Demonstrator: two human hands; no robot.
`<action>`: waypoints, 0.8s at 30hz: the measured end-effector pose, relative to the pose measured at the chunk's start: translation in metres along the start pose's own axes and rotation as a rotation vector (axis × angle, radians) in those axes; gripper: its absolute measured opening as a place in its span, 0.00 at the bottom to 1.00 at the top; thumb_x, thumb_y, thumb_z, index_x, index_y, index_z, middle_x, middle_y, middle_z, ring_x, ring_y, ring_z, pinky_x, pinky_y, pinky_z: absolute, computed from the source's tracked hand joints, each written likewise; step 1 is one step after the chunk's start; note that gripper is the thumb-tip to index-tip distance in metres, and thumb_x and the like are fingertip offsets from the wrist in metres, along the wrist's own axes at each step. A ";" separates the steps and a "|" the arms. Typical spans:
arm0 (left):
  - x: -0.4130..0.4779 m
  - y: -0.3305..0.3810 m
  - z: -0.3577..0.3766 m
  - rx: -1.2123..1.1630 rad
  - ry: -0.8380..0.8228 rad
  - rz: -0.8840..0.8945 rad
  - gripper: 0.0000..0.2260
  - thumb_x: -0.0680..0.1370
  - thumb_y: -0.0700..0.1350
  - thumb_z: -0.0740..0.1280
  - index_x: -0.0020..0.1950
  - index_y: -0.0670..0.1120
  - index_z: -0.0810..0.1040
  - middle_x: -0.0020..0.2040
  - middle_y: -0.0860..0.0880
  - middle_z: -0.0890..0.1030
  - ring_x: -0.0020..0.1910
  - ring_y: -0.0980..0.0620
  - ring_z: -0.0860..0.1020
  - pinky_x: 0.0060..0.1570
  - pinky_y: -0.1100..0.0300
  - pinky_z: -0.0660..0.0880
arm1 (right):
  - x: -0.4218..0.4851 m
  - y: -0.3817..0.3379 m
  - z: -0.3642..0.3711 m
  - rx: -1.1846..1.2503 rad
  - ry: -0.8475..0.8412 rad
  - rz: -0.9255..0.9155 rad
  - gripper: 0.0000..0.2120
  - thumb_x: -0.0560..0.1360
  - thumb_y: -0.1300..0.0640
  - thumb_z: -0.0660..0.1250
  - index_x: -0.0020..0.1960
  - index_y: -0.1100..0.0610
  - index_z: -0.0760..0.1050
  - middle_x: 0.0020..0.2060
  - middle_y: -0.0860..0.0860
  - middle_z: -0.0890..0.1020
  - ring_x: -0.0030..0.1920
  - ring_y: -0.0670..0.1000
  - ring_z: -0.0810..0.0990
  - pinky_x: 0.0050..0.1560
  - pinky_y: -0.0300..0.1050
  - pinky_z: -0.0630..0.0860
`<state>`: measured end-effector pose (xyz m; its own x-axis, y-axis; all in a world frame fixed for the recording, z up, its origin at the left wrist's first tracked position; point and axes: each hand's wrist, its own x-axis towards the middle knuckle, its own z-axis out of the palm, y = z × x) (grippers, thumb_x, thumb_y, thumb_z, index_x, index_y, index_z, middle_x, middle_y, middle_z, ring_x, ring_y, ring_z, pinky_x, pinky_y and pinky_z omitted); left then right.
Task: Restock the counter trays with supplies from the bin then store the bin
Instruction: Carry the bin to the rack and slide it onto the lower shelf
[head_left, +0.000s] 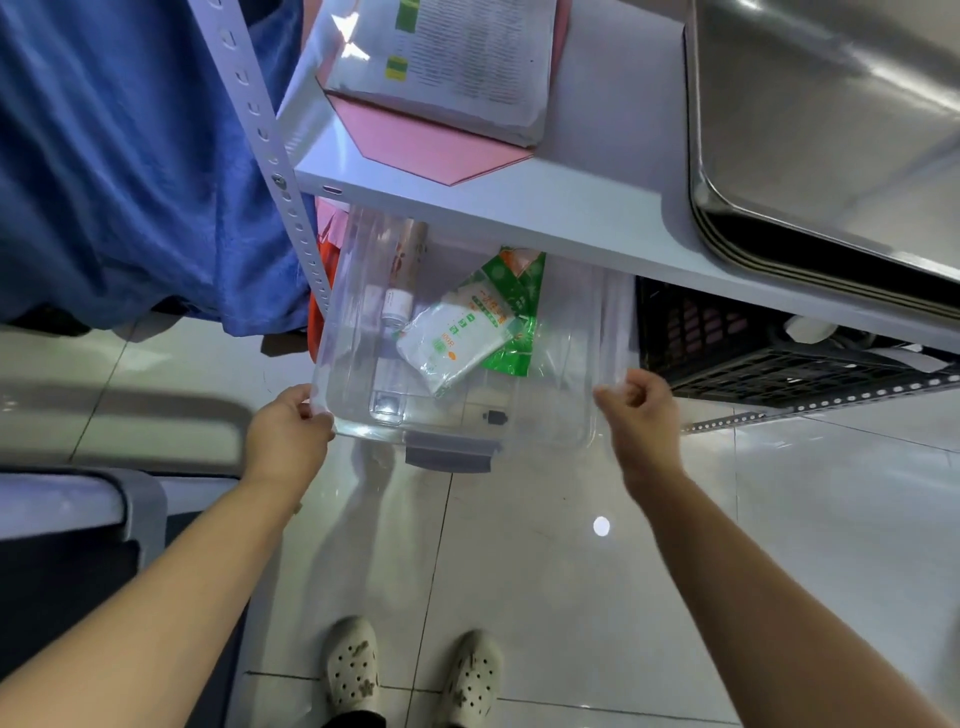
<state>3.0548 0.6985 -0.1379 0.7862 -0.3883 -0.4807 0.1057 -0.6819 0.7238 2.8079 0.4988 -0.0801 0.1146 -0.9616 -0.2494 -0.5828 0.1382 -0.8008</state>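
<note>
A clear plastic bin (550, 410) with a grey front latch sits partly under a white shelf (545, 218), its near end sticking out over the floor. My left hand (288, 426) grips the bin's near left corner. At the near right corner my right hand (641, 415) pinches the rim. Inside the bin lie a white packet with green print (457, 338), a green bag (519, 322) beneath it and a small white bottle (397, 306). The far half of the bin is hidden beneath the shelf.
On the shelf top lie a pink folder (431, 145) under printed papers and stacked steel trays (821, 130) at the right. A black crate (737, 343) stands right of the bin. Blue cloth (130, 171) hangs left, beside a perforated upright post (270, 156). A grey unit (78, 519) is at lower left.
</note>
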 end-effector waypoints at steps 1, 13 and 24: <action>0.000 0.000 -0.001 0.003 -0.007 0.000 0.13 0.75 0.35 0.63 0.59 0.43 0.76 0.41 0.47 0.77 0.47 0.38 0.80 0.45 0.55 0.72 | -0.007 0.003 0.007 -0.015 -0.003 -0.020 0.11 0.69 0.64 0.70 0.46 0.68 0.71 0.36 0.53 0.66 0.36 0.50 0.65 0.38 0.43 0.66; 0.001 0.003 -0.013 0.060 -0.078 -0.008 0.15 0.75 0.37 0.65 0.62 0.42 0.75 0.45 0.44 0.80 0.49 0.40 0.79 0.53 0.53 0.73 | -0.091 -0.009 0.083 -0.218 0.035 -0.400 0.22 0.65 0.61 0.75 0.55 0.60 0.72 0.45 0.50 0.72 0.48 0.54 0.74 0.53 0.46 0.68; 0.016 -0.010 -0.023 -0.304 -0.160 -0.115 0.12 0.77 0.41 0.61 0.36 0.50 0.79 0.37 0.44 0.80 0.36 0.47 0.79 0.52 0.49 0.77 | -0.111 -0.036 0.177 -0.510 -0.108 -0.656 0.24 0.58 0.60 0.80 0.51 0.64 0.78 0.41 0.61 0.81 0.43 0.62 0.80 0.44 0.56 0.76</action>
<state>3.0805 0.7132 -0.1419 0.6556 -0.4284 -0.6218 0.3835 -0.5204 0.7629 2.9586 0.6429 -0.1199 0.6190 -0.7777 0.1097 -0.6603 -0.5909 -0.4635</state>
